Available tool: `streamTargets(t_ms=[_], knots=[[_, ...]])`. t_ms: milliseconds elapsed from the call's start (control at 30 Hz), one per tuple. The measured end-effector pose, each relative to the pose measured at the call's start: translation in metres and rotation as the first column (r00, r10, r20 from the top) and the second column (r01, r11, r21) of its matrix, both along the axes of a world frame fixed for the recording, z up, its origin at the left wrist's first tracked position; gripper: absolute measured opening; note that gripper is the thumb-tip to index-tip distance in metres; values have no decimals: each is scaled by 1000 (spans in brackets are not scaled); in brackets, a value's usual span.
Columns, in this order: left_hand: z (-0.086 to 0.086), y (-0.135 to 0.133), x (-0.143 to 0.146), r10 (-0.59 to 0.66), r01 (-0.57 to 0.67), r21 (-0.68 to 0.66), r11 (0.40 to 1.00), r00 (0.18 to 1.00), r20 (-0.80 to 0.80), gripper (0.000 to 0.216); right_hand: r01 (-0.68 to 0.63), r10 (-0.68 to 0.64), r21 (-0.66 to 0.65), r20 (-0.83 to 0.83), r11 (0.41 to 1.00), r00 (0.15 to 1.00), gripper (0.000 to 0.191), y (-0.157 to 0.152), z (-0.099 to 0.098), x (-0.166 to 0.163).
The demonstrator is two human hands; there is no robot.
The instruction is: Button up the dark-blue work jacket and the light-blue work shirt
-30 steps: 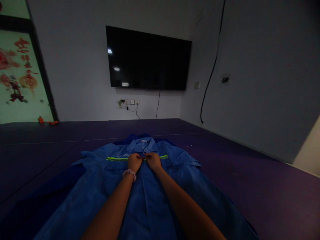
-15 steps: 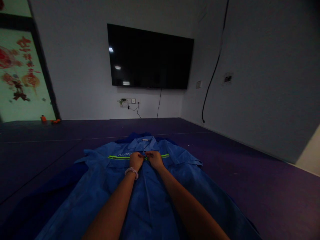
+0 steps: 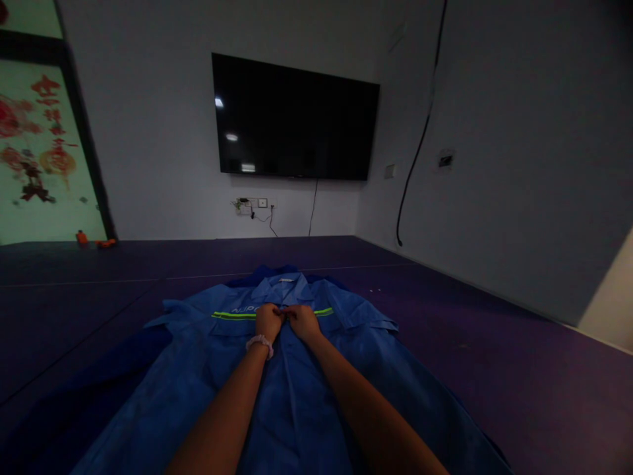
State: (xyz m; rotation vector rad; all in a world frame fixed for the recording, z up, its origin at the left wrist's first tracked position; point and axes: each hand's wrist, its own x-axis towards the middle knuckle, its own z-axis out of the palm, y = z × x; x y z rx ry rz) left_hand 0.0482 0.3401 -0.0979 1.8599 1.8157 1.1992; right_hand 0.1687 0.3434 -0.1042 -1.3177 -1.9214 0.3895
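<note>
A blue short-sleeved work shirt (image 3: pixel 198 369) with a collar and yellow-green chest stripes lies spread out, front up, its collar pointing away from me. Both hands meet at its front opening, level with the stripes. My left hand (image 3: pixel 268 322), with a pink scrunchie (image 3: pixel 260 342) on the wrist, is closed in a pinch on the shirt's front edge. My right hand (image 3: pixel 302 322) pinches the cloth right beside it, fingertips touching or nearly touching the left ones. Whether a button sits between the fingers is hidden. Darker blue cloth (image 3: pixel 99 376) shows beneath the shirt.
The shirt rests on a dark purple surface (image 3: pixel 494 356). Beyond it, a television (image 3: pixel 297 119) hangs on the wall above sockets and cords. A black cable (image 3: pixel 420 145) dangles at the right. Small orange objects (image 3: pixel 82 237) stand by the decorated glass door (image 3: pixel 44 152).
The fingertips of my right hand have shifted closer to my left ones and turned down over the front edge. The camera view has tilted slightly. The shirt lies as before.
</note>
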Motion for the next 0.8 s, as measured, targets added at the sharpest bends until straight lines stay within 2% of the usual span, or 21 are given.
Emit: streamTargets(t_ms=[233, 800], knots=[[0, -1, 0, -15, 15, -5, 1000, 1000, 3, 5, 4, -5, 8, 83, 1000, 997, 36, -2, 3, -1], [1, -2, 1, 2, -1, -19, 1000, 1000, 16, 3, 29, -31, 24, 113, 999, 993, 34, -3, 3, -2]])
